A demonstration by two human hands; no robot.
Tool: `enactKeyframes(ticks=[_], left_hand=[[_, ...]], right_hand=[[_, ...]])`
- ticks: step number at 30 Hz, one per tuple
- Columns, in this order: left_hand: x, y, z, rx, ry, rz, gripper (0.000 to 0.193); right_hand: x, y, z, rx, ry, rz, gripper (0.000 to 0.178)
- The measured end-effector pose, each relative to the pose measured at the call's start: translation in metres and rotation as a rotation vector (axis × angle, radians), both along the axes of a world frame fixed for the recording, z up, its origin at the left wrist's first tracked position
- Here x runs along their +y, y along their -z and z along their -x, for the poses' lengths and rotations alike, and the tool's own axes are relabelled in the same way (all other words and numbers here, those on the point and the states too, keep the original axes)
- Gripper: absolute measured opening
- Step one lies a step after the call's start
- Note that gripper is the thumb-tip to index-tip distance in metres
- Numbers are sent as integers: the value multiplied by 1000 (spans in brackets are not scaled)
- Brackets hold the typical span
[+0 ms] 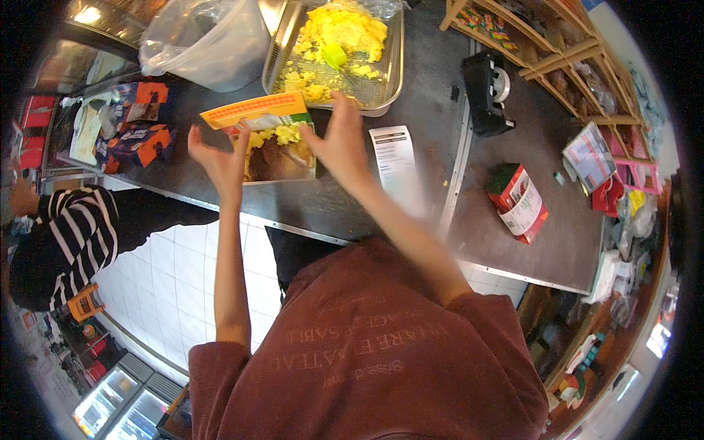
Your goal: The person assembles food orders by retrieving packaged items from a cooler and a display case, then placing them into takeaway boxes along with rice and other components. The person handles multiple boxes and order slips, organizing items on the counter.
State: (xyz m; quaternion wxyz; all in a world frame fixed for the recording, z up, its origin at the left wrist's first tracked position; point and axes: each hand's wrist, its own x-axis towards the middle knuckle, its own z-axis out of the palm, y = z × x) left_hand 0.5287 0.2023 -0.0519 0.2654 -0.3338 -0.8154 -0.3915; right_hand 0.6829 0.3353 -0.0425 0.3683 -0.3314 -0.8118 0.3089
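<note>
In front of me on the dark counter lies a cardboard food box (277,158) with its yellow, orange and green flap (253,110) raised. Yellow crumbly food (286,133) shows along the opening under the flap. Below it is a brown area, printed or food, I cannot tell which. My left hand (222,163) is at the box's left side, thumb and fingers spread, thumb close to the flap. On the other side my right hand (339,143) is also spread, its thumb by the box's upper right corner and its fingers near the metal tray (398,73).
The tray holds a yellow crumbly heap (345,33) and a green scoop (334,55). Left of it stands a translucent plastic bin (213,51). A paper slip (396,158), tape dispenser (488,95) and red carton (518,203) are rightward. A person in striped clothing (70,242) stands left.
</note>
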Motion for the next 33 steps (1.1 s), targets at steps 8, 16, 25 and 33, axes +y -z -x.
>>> enactKeyframes(ticks=[8, 16, 25, 33], left_hand=[[3, -4, 20, -567, 53, 7, 87], [-44, 1, 74, -946, 212, -20, 81], [-81, -8, 40, -530, 511, 139, 57], [-139, 62, -57, -151, 537, 524, 48]], right_hand=[[1, 3, 82, -120, -23, 55, 92], [53, -30, 104, -329, -477, 261, 91], [71, 4, 57, -43, -986, -20, 62], [18, 82, -79, -189, -887, -232, 52]])
